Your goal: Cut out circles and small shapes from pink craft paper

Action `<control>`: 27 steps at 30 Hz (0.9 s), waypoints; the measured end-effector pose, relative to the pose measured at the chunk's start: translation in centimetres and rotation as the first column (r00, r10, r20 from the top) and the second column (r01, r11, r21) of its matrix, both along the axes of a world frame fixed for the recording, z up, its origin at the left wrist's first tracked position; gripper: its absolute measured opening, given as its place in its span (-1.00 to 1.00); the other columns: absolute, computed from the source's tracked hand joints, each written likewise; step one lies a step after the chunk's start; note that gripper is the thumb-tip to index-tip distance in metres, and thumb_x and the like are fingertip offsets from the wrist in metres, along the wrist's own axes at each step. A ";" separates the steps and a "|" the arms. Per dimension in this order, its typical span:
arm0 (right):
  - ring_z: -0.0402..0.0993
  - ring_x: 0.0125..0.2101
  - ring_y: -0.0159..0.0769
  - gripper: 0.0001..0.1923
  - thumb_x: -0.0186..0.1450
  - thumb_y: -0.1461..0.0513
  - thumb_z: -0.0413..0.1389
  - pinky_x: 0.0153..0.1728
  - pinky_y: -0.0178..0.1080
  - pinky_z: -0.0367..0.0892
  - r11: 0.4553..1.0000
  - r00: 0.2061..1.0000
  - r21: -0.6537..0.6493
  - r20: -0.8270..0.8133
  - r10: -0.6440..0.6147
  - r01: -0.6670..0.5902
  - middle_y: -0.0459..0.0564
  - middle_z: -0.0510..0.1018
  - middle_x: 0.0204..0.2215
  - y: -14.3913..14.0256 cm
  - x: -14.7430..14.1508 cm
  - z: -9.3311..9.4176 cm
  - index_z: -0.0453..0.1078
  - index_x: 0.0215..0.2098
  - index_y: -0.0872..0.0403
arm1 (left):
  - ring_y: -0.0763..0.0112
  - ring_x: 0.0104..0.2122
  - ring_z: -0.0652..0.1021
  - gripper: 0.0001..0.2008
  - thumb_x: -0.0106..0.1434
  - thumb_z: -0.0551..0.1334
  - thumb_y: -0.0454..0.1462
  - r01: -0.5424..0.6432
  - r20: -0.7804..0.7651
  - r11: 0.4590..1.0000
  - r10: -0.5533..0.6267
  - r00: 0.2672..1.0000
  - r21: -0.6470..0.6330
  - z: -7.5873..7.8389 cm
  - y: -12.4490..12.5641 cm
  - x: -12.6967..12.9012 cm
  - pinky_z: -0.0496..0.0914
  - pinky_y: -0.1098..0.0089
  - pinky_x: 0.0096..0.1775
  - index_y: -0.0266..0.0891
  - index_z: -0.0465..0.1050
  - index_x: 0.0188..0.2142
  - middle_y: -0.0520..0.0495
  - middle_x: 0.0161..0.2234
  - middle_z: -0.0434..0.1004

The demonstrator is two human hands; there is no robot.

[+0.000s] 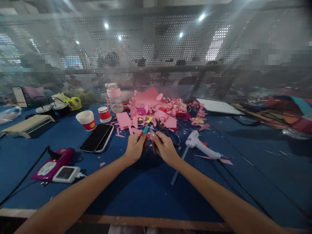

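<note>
Near the middle of the blue table, my left hand and my right hand meet with fingertips pinched together. Between them shows a small piece of pink paper, mostly hidden by the fingers. Long painted nails stick up from both thumbs. Just beyond my hands spreads a heap of pink paper scraps, with a pink sheet at its left side. Dark-handled scissors lie partly hidden behind my right hand. To the right rests a white glue gun with a clear glue stick beneath my right forearm.
On the left are a phone, stacked paper cups, a red cup, a pink-lidded bottle and a purple power strip. A small wooden rack stands farther left. Behind everything rises a perforated metal screen.
</note>
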State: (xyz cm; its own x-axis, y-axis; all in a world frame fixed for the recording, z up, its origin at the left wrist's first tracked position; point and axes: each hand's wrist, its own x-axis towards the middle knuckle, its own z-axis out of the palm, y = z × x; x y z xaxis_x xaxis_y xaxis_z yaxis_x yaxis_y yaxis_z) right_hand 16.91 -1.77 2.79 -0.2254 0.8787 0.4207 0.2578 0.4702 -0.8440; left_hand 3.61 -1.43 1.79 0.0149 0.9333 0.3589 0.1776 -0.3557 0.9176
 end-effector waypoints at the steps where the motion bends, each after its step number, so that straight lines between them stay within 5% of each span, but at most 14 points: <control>1: 0.18 -0.71 -0.46 -0.63 0.28 0.03 -0.12 -0.63 -0.37 0.11 1.000 1.000 -0.004 -0.003 0.001 -0.001 -0.19 0.24 -0.74 0.0 0.0 0.1 0.12 -0.59 0.06 | 0.59 -0.76 0.23 -0.54 0.21 0.00 -0.05 0.010 0.012 1.000 -0.010 1.000 -0.006 0.0 0.0 0.0 0.09 0.51 -0.67 -0.28 0.20 -0.70 0.10 -0.79 0.17; 8: 0.17 -0.71 -0.48 -0.62 0.29 0.03 -0.12 -0.63 -0.37 0.10 0.999 0.999 -0.006 0.019 0.050 -0.049 -0.18 0.26 -0.73 -0.2 0.0 0.4 0.13 -0.58 0.07 | 0.64 -0.75 0.19 -0.56 0.18 0.05 -0.04 -0.006 0.082 0.999 0.009 0.997 -0.040 0.2 0.0 0.1 0.05 0.53 -0.67 -0.28 0.19 -0.69 0.12 -0.77 0.15; 20: 0.05 -0.69 -0.50 -0.65 0.22 -0.02 -0.04 -0.67 -0.38 -0.01 0.985 0.982 -0.077 -0.118 0.147 -0.157 -0.22 0.14 -0.71 0.2 0.2 -0.3 0.22 -0.52 0.08 | 0.66 -0.82 0.10 -0.56 -0.01 0.17 0.08 0.315 0.339 0.936 -0.247 0.908 -0.161 0.0 -0.2 0.9 0.02 0.55 -0.75 -0.26 0.21 -0.60 0.20 -0.82 0.04; 27: 0.06 -0.73 -0.53 -0.62 0.07 -0.02 0.12 -0.72 -0.41 -0.02 0.955 0.945 -0.216 -0.297 0.134 -0.203 -0.23 0.18 -0.75 0.7 0.1 -0.4 0.21 -0.61 0.09 | 0.67 -0.76 0.15 -0.51 -0.03 0.15 0.12 0.275 0.300 0.949 -0.220 0.928 -0.155 -0.1 -0.5 0.9 0.04 0.55 -0.71 -0.29 0.21 -0.60 0.16 -0.77 0.12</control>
State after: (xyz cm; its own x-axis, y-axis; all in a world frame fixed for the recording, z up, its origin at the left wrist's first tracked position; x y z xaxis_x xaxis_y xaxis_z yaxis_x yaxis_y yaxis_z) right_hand 16.97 -1.08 2.41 -0.2844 0.9202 0.2689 -0.0667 0.2608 -0.9631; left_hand 4.55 -1.93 1.68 0.1809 0.9635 0.1972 -0.1633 -0.1683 0.9721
